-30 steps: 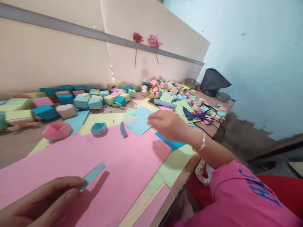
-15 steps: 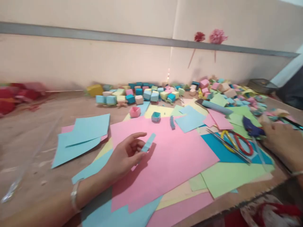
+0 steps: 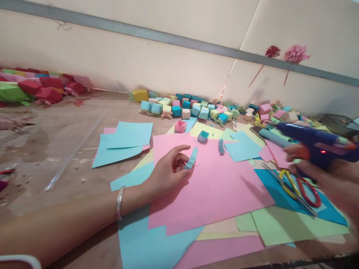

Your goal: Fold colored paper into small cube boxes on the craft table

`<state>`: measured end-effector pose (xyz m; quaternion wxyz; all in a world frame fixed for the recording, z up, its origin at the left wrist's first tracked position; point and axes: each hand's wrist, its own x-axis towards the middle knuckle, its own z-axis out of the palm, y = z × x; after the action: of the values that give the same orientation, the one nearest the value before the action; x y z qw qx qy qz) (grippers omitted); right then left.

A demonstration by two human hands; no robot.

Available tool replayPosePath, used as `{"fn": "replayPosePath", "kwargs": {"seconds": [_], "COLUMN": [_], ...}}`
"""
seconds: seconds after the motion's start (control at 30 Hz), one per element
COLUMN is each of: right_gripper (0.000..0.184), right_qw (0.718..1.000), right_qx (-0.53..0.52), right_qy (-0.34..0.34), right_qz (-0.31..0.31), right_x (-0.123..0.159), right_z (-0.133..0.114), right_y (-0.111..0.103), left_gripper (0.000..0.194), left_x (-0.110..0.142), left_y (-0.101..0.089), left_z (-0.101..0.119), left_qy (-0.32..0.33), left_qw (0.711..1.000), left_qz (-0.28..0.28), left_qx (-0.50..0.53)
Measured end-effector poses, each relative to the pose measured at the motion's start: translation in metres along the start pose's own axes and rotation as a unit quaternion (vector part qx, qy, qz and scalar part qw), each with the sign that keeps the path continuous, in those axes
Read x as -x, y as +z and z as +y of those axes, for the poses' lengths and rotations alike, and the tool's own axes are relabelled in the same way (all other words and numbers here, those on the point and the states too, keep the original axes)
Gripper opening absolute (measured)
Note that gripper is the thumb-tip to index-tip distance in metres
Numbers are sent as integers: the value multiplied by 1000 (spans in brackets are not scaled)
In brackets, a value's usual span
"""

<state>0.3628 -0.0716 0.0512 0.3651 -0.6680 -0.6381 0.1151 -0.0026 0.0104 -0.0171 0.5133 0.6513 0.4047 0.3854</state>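
Observation:
Pinched between the thumb and fingers of my left hand is a small light-blue paper strip, bent along its length. It hovers over a large pink paper sheet. My right hand, blurred, grips a dark blue glue gun with a small red light; its nozzle points left. Beyond my left hand stand a small open blue paper box and a pink paper box. A zigzag blue-grey paper piece lies to their right.
Scissors with red and yellow handles and a metal tool lie below the glue gun. Many small paper boxes line the wall. Blue sheets and a clear glue stick are at left. Paper flowers hang on the wall rail.
My right hand has lifted the glue gun off the papers at the right and brought it leftward. My left hand keeps its pinch on the strip. The view has turned left.

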Motion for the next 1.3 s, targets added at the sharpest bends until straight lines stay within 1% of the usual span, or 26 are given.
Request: {"fn": "replayPosePath", "kwargs": {"seconds": [0.03, 0.07, 0.1, 0.13, 0.2, 0.27, 0.33, 0.4, 0.47, 0.57, 0.7, 0.8, 0.9, 1.1, 1.3], "right_gripper": [25, 25, 25, 24, 23, 23, 25, 27, 29, 31, 27, 23, 22, 17, 16], "right_qw": [996, 987, 977, 969, 959, 951, 942, 938, 941, 951, 965, 964, 962, 952, 964], "right_qx": [-56, -111, -140, -147, -145, -138, -117, -90, -67, -47, -35, -30, -26, -52, -35], "right_qy": [17, 8, -1, -7, -24, -43, -60, -59, -35, -9, -13, -20, -25, -27, -24], "right_qz": [-68, -113, -164, -197, -244, -273, -308, -329, -331, -304, -260, -263, -271, -300, -262], "right_x": [-5, -8, -9, -8, -2, 4, 9, 13, 15, 18, 18, 17, 17, 22, 21], "right_z": [-10, -20, -31, -41, -57, -64, -63, -57, -53, -54, -63, -64, -61, -58, -59], "right_y": [17, 34, 49, 62, 82, 97, 107, 115, 121, 126, 127, 127, 126, 126, 126], "left_gripper": [58, 58, 57, 57, 56, 57, 58, 58, 58, 58, 58, 60, 59, 55, 55], "left_x": [0, 0, 0, 0, -3, -6, -9, -11, -12, -11, -7, -6, -6, -6, -5], "left_y": [0, 0, -1, -1, -3, -5, -6, -7, -6, -5, -3, -2, -3, -5, -5], "left_z": [0, -1, -2, -2, -5, -8, -11, -15, -18, -20, -20, -19, -19, -17, -15], "left_qy": [2, 3, 5, 6, 8, 12, 20, 30, 42, 52, 56, 55, 54, 56, 51], "left_qw": [1000, 1000, 1000, 1000, 1000, 1000, 999, 998, 997, 996, 996, 995, 995, 995, 994], "left_qz": [2, 4, 8, 10, 12, 14, 18, 20, 19, 14, -4, -13, -10, -13, -8], "left_qx": [2, 4, 5, 4, -5, -20, -37, -49, -56, -68, -76, -77, -79, -84, -94]}}
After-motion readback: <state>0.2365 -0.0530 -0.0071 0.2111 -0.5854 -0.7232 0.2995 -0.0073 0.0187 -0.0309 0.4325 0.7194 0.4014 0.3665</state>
